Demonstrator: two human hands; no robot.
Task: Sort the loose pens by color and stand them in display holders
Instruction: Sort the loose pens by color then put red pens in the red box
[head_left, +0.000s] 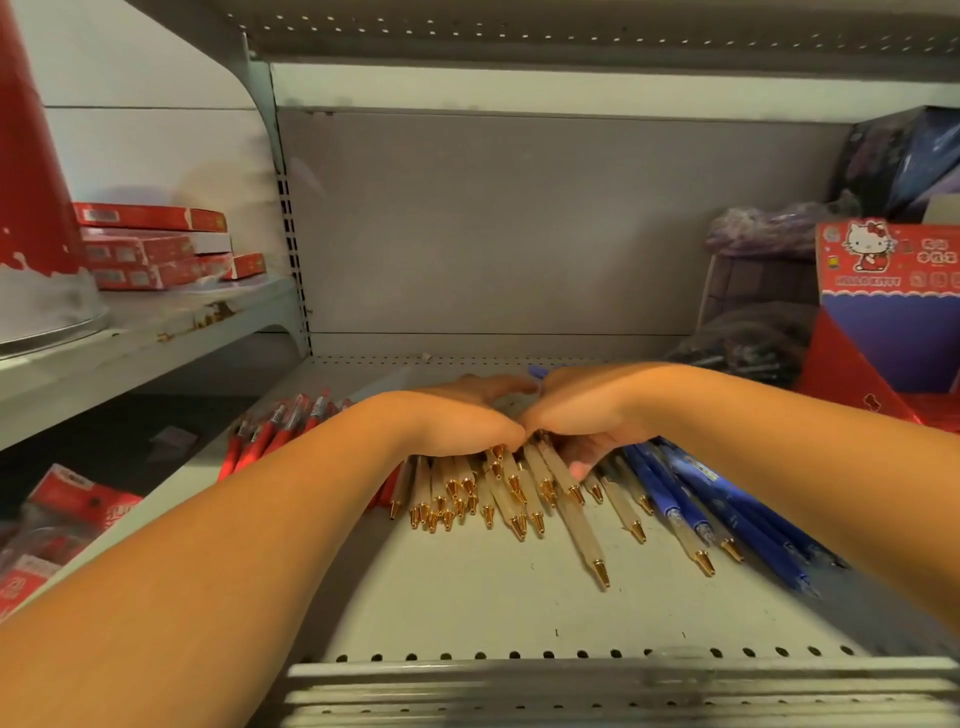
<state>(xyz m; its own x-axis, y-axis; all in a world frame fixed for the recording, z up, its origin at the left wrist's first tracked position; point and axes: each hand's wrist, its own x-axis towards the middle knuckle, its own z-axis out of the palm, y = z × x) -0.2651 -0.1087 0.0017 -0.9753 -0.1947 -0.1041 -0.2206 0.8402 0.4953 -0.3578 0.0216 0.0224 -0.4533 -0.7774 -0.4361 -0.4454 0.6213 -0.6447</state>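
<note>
Several cream pens with gold tips (498, 493) lie in a loose heap in the middle of the grey shelf (493, 608), tips toward me. My left hand (457, 415) and my right hand (582, 410) meet over the far end of that heap, fingers curled round a bunch of the cream pens. Red pens (270, 431) lie to the left of my left wrist. Blue pens (727, 504) lie to the right, under my right forearm. A red cardboard display holder (883, 332) with a cartoon cat stands at the right.
Red flat boxes (156, 244) are stacked on the neighbouring shelf at the left. Packaged red goods (52, 525) lie at the lower left. Dark bagged pens (748, 343) and purple packs (769, 234) sit at the back right. The shelf's perforated front edge (571, 654) is close to me.
</note>
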